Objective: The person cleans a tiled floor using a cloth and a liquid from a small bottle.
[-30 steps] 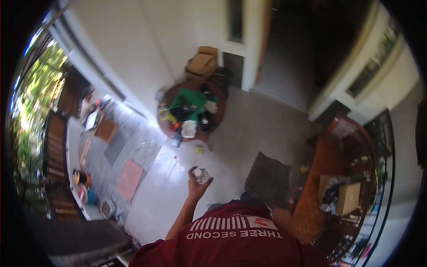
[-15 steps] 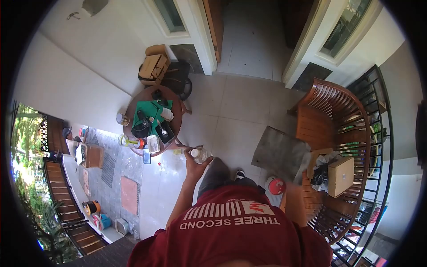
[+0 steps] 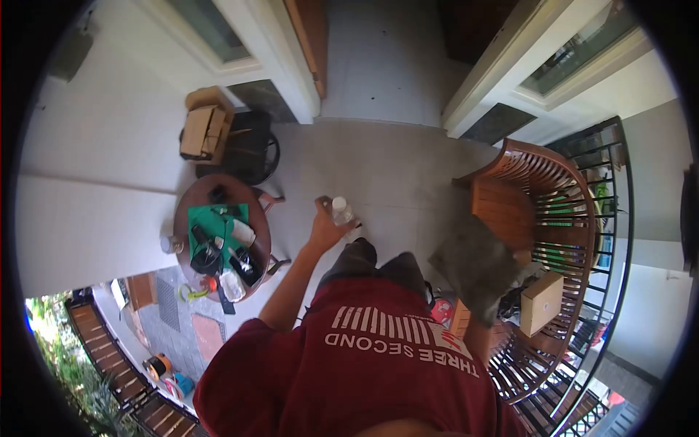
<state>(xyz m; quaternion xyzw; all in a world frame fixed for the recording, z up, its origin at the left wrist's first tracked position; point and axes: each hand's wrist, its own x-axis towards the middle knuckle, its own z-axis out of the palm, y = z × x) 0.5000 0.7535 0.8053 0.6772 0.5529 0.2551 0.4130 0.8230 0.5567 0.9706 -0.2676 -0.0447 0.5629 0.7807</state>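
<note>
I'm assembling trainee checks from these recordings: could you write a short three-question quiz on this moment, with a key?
1. What does the person's left hand hold?
A) a brown cardboard box
B) a clear plastic bottle with a white cap
C) a black metal railing

2. True or false: a green cloth lies on the round brown wooden table.

3. Fill the gap: the person's ____ forearm meets the dark grey flat sheet in view.

Key: 1 B; 2 true; 3 right.
</note>
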